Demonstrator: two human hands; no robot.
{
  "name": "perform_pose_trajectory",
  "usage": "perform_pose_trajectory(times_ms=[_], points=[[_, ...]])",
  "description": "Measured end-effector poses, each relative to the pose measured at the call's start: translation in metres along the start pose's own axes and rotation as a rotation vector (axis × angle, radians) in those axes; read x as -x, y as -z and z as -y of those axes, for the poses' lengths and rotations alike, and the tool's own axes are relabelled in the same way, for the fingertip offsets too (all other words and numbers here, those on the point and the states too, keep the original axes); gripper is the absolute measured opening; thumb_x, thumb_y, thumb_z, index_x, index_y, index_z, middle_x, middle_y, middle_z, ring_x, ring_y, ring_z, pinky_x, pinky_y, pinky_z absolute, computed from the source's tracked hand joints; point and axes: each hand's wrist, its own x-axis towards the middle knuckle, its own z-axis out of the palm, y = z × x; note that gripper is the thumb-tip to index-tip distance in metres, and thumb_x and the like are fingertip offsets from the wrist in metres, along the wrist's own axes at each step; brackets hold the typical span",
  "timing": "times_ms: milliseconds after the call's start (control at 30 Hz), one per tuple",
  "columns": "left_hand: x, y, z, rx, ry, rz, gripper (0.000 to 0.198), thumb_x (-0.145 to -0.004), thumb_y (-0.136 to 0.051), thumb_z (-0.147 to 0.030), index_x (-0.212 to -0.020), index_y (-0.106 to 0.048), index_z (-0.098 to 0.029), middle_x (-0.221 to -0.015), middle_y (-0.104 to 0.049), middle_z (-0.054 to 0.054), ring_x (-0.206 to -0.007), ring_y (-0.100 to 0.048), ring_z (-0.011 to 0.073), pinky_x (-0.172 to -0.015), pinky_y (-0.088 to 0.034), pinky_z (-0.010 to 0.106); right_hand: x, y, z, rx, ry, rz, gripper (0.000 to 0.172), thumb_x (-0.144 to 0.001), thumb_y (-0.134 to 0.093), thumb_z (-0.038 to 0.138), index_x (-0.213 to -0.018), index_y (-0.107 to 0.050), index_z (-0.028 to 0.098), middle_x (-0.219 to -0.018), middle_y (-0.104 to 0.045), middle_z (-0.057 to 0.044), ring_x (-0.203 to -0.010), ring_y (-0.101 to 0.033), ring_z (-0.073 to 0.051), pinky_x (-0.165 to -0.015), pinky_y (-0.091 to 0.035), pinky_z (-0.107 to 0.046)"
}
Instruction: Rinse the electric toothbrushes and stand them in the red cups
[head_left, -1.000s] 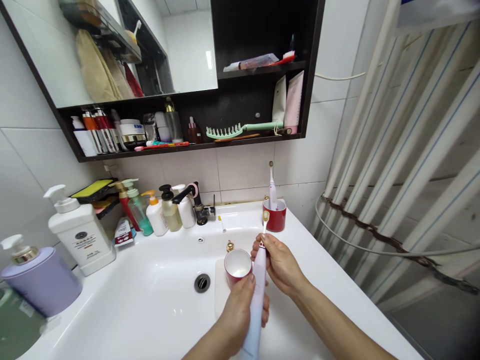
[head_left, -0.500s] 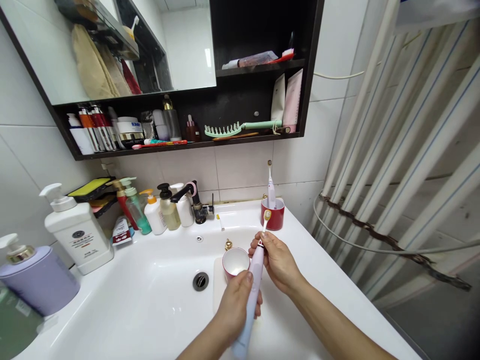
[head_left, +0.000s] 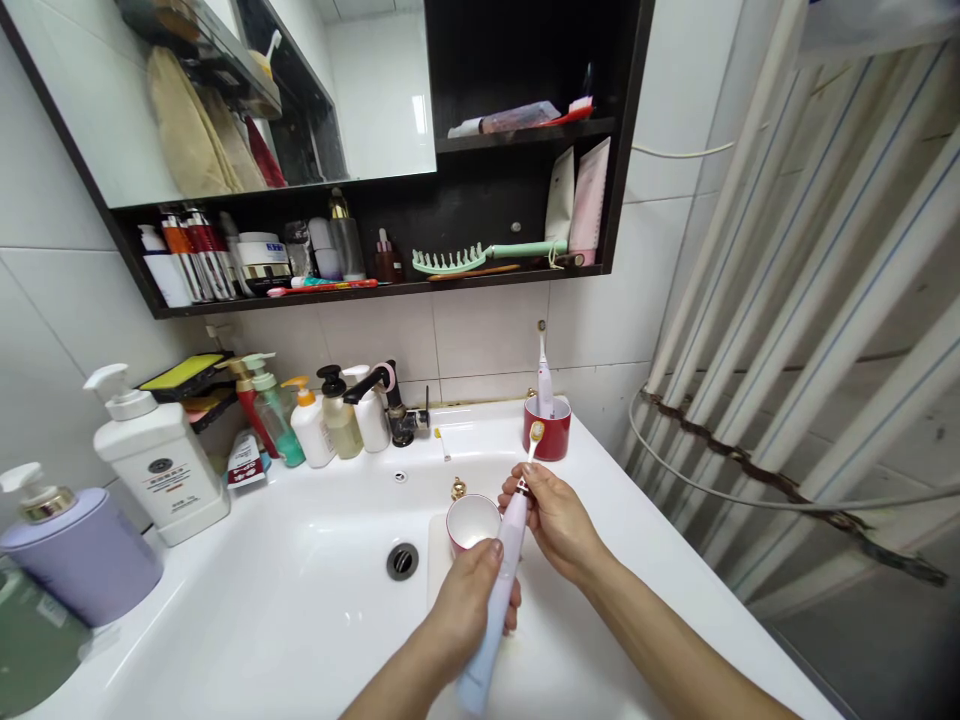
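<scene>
An electric toothbrush (head_left: 501,590) with a pink-to-blue handle and a white brush head slants over the sink, its bristles up. My left hand (head_left: 469,600) is wrapped round the handle. Near the top, at the neck where head meets handle, my right hand (head_left: 555,515) pinches the same toothbrush between thumb and fingers. Behind my left hand stands a cup (head_left: 472,522), white inside, partly hidden by the hand and handle. A red cup (head_left: 547,436) on the sink's back corner holds a second electric toothbrush (head_left: 544,375) upright.
The white sink (head_left: 300,600) has a dark drain (head_left: 403,562) and a black faucet (head_left: 397,410). Pump bottles line its back and left, including a large white bottle (head_left: 161,475). Overhead hangs a dark shelf cabinet (head_left: 480,195) with a mirror. White pipes (head_left: 780,300) run along the right.
Almost nothing differs. The view has shifted very slightly, and the toothbrush's lower end has swung a little to the left. Both hands keep their hold.
</scene>
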Motion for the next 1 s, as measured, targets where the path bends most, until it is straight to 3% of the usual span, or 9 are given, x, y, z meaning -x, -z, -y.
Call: perform_pose_trajectory(times_ms=[100, 200, 333, 467, 567, 700, 833, 1000], points=[[0.001, 0.001, -0.002, 0.099, 0.12, 0.076, 0.046, -0.064, -0.029, -0.055, -0.078, -0.042, -0.012, -0.052, -0.044, -0.001, -0.038, -0.039, 0.0058, -0.04, -0.027, 0.021, -0.003, 0.002, 0.001, -0.014, 0.006, -0.024, 0.016, -0.063, -0.05, 0.032, -0.063, -0.046, 0.017, -0.052, -0.051, 0.003, -0.049, -0.05, -0.008, -0.053, -0.04, -0.023], [0.001, 0.002, -0.004, 0.028, 0.12, 0.053, 0.042, -0.064, -0.035, -0.052, -0.073, -0.043, -0.012, -0.048, -0.044, -0.001, -0.035, -0.038, 0.0059, -0.038, -0.025, 0.02, -0.008, 0.01, 0.005, 0.009, 0.078, -0.123, 0.017, -0.063, -0.049, 0.034, -0.064, -0.045, 0.018, -0.054, -0.051, 0.003, -0.05, -0.05, -0.007, -0.053, -0.041, -0.022], [-0.001, 0.005, -0.01, 0.143, 0.046, -0.11, 0.039, -0.067, -0.032, -0.049, -0.074, -0.043, -0.012, -0.047, -0.044, -0.002, -0.035, -0.037, 0.0057, -0.038, -0.025, 0.02, -0.022, 0.02, 0.007, 0.395, 0.079, -0.151, 0.02, -0.065, -0.043, 0.036, -0.069, -0.048, 0.017, -0.054, -0.048, 0.003, -0.047, -0.046, -0.006, -0.047, -0.04, -0.02], [-0.007, 0.015, -0.018, 0.367, 0.057, -0.306, 0.031, -0.07, -0.031, -0.043, -0.076, -0.04, -0.014, -0.045, -0.041, -0.004, -0.035, -0.036, 0.005, -0.039, -0.024, 0.019, -0.056, 0.009, -0.007, 0.678, -0.002, -0.107, 0.021, -0.066, -0.047, 0.029, -0.08, -0.05, 0.014, -0.047, -0.042, 0.005, -0.038, -0.04, -0.005, -0.038, -0.035, -0.019], [-0.011, 0.021, -0.018, 0.429, 0.087, -0.352, 0.03, -0.07, -0.032, -0.041, -0.076, -0.04, -0.014, -0.045, -0.041, -0.003, -0.035, -0.036, 0.0052, -0.039, -0.024, 0.019, -0.093, -0.007, -0.023, 0.897, -0.091, -0.104, 0.025, -0.07, -0.044, 0.026, -0.091, -0.045, 0.013, -0.068, -0.052, 0.0, -0.053, -0.049, -0.008, -0.048, -0.041, -0.023], [-0.013, 0.021, -0.018, 0.44, 0.086, -0.346, 0.031, -0.071, -0.03, -0.042, -0.076, -0.04, -0.013, -0.046, -0.044, -0.002, -0.035, -0.036, 0.0055, -0.039, -0.025, 0.019, -0.138, -0.023, -0.041, 1.168, -0.166, -0.086, 0.025, -0.075, -0.037, 0.026, -0.096, -0.044, 0.015, -0.096, -0.048, -0.005, -0.08, -0.049, -0.012, -0.067, -0.041, -0.032], [-0.012, 0.019, -0.02, 0.448, 0.069, -0.343, 0.033, -0.072, -0.027, -0.042, -0.075, -0.041, -0.012, -0.045, -0.043, -0.002, -0.034, -0.036, 0.0059, -0.039, -0.024, 0.02, -0.161, -0.029, -0.047, 1.41, -0.117, -0.07, 0.024, -0.075, -0.037, 0.026, -0.096, -0.044, 0.017, -0.099, -0.047, -0.005, -0.083, -0.048, -0.013, -0.07, -0.04, -0.032], [-0.011, 0.021, -0.017, 0.43, 0.004, -0.303, 0.036, -0.068, -0.031, -0.046, -0.075, -0.041, -0.012, -0.048, -0.046, 0.0, -0.036, -0.038, 0.0065, -0.039, -0.026, 0.02, -0.168, -0.042, -0.056, 1.619, 0.004, 0.017, 0.025, -0.075, -0.037, 0.026, -0.096, -0.044, 0.017, -0.099, -0.047, -0.005, -0.083, -0.048, -0.013, -0.07, -0.04, -0.033]])
